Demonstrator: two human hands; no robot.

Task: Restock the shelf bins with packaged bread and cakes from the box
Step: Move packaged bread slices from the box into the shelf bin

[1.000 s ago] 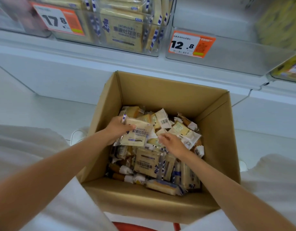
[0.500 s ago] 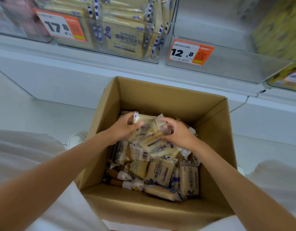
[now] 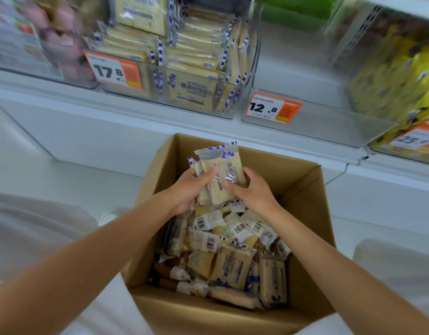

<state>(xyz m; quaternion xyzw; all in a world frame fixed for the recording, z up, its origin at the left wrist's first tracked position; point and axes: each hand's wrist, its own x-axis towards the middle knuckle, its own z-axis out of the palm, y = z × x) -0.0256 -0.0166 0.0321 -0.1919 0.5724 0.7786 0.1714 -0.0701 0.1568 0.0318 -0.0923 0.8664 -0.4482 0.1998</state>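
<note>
An open cardboard box (image 3: 303,189) sits below me, holding several clear-wrapped bread packets (image 3: 232,264) with blue-striped edges. My left hand (image 3: 189,189) and my right hand (image 3: 254,192) together grip a small stack of bread packets (image 3: 223,165), held upright above the box's far half. On the shelf above, a clear bin (image 3: 174,102) tagged 17.8 is packed with the same kind of bread. Beside it on the right stands a clear bin (image 3: 329,124) tagged 12.8, its visible front part bare.
A bin of yellow packets (image 3: 402,76) fills the far right of the shelf, and a bin of pink packets (image 3: 51,44) the far left. A white shelf ledge (image 3: 111,131) runs below the bins. White cloth (image 3: 39,238) lies on both sides of the box.
Both hands gathered bread packets from the pile and lifted them up above the box's far side. The view has tilted upward, showing more of the shelf bins.
</note>
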